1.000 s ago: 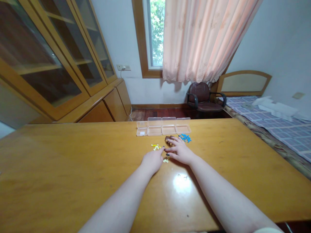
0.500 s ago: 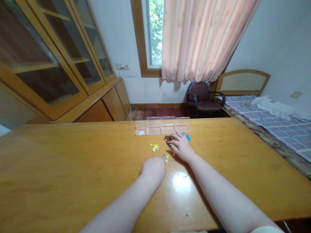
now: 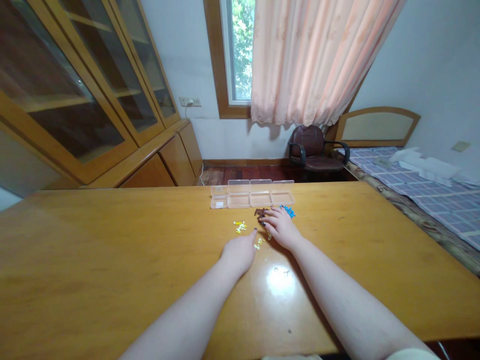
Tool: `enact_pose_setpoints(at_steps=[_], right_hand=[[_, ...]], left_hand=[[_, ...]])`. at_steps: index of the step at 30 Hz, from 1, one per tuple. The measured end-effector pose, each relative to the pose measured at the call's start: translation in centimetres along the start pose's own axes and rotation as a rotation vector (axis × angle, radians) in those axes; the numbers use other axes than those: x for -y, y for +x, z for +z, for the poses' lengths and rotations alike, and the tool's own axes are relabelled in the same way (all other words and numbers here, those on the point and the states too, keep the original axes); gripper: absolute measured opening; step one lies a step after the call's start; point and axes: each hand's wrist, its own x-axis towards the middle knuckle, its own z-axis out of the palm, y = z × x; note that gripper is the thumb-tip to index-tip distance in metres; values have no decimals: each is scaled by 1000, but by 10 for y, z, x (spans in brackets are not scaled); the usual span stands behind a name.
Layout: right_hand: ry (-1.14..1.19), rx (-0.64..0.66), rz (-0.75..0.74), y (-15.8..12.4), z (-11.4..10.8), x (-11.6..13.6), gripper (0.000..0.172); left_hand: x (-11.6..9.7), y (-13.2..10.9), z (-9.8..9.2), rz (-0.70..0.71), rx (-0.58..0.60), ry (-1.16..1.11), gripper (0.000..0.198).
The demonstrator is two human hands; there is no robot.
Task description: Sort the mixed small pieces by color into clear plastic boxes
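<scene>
My right hand (image 3: pixel 282 226) lies over the table with its fingers spread, the tips on or beside a small pile of dark brown pieces (image 3: pixel 260 214). Past its fingers sits a cluster of small blue pieces (image 3: pixel 289 211). My left hand (image 3: pixel 239 251) is nearer me, one finger stretched out toward the brown pile and the other fingers largely hidden; nothing shows in its grasp. Close by that hand are a few pale yellow and white pieces (image 3: pixel 258 244), and a second yellow and white group (image 3: pixel 240 227) lies farther off. All the pieces are too small to identify.
Several clear plastic boxes (image 3: pixel 239 201) stand in a row with lids raised near the far edge of the wooden table (image 3: pixel 112 260). A few tiny bits (image 3: pixel 287 272) lie by the glare spot. Beyond are a chair (image 3: pixel 309 145), a bed and a glass-fronted cabinet.
My left hand has shifted slightly away from me, and its finger now extends beyond the near yellow pieces. The right hand stays almost in place.
</scene>
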Motion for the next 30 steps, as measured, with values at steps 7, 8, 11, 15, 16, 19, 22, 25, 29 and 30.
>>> enact_pose_setpoints(at_steps=[7, 8, 11, 15, 16, 19, 22, 25, 29, 30], right_hand=[[-7, 169, -124, -4, 0, 11, 34], [-23, 195, -124, -5, 0, 12, 37], [-84, 202, -66, -4, 2, 11, 38], [-169, 111, 93, -2, 5, 7, 40], [-175, 91, 108, -1, 4, 7, 41], [-155, 19, 85, 0, 2, 9, 41], [-151, 8, 82, -2, -3, 18, 36], [-218, 68, 115, -4, -3, 29, 43], [-221, 111, 104, -5, 0, 35, 34], [-214, 113, 95, -4, 1, 35, 33]], left_hand=[[7, 4, -1, -114, -67, -31, 57], [6, 4, 0, -113, -72, -38, 57], [6, 6, 2, -100, -94, -68, 55], [9, 11, 5, -88, -131, -167, 53], [11, 13, 5, -80, -146, -218, 52], [17, 19, 7, -48, -227, -434, 50], [25, 27, 11, -46, -320, -634, 47], [31, 33, 15, -47, -411, -825, 45], [32, 37, 20, -49, -451, -1031, 44], [31, 37, 21, -45, -447, -1055, 43]])
